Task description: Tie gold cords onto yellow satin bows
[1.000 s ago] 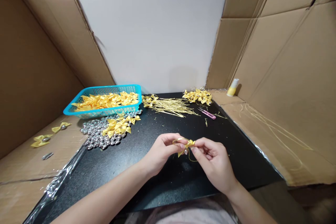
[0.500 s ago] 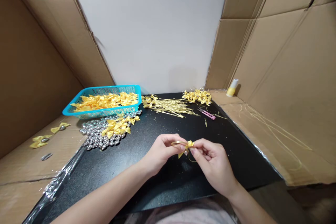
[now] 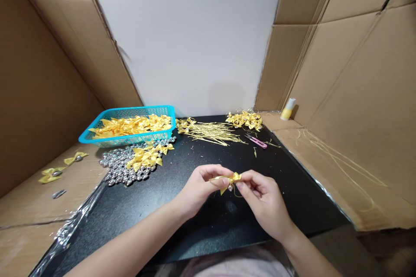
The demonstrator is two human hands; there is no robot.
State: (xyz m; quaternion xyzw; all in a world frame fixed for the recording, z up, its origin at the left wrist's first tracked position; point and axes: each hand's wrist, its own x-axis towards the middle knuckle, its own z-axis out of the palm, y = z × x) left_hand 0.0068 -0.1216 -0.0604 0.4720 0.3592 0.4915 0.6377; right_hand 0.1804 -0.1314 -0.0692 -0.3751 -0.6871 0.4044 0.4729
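Above the near part of the black table (image 3: 156, 225), my left hand (image 3: 203, 188) pinches a yellow satin bow (image 3: 234, 177) by its left side, with a loop of gold cord between the fingers. My right hand (image 3: 263, 194) closes thumb and forefinger on the bow's right end. A small silver bead (image 3: 230, 187) hangs at the bow's underside, and a thin cord curves below it towards my right hand. The fingertips hide part of the bow and cord.
A blue basket (image 3: 85, 137) of yellow bows stands back left, behind silver beads (image 3: 118, 169) with bows on them. Gold cords (image 3: 214, 133), beaded bows (image 3: 243, 120) and pink snips (image 3: 256, 140) lie at the back. A thread spool (image 3: 287, 109) stands right.
The gold loop in my left fingers has tilted flatter, and the bow has turned slightly. Both hands stay in nearly the same place.
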